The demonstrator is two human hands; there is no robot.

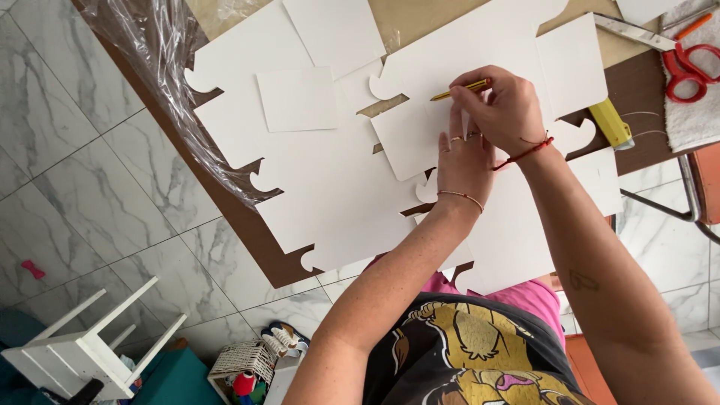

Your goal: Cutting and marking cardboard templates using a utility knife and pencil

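At the far left, a crumpled sheet of clear plastic film (161, 67) is lying over the corner of the brown wooden table (247, 232), and beside it large white cardboard sheets with scalloped cut-outs (315, 172) are spread flat, a small white cardboard square (297, 99) resting on top. Further right, a smaller white cardboard panel (409, 139) is being pinned down by the left hand (463, 161), which is lying flat with fingers spread and gripping nothing. Just above it, a yellow pencil (459, 91) is being held in a narrow pinch by the right hand (504, 109), its tip touching the panel near a curved notch. For a clean line, the panel is best kept from sliding by firm, even pressure close to the pencil tip, and the stroke is best drawn lightly and steadily (a heavy press is likely to dent soft card). The pencil is better kept tilted away from the holding fingers so the mark is not hidden. Further right, a yellow-handled utility knife (611, 124) is lying on the table, and red-handled scissors (686, 67) are resting on a white towel (694, 112) at the far edge.
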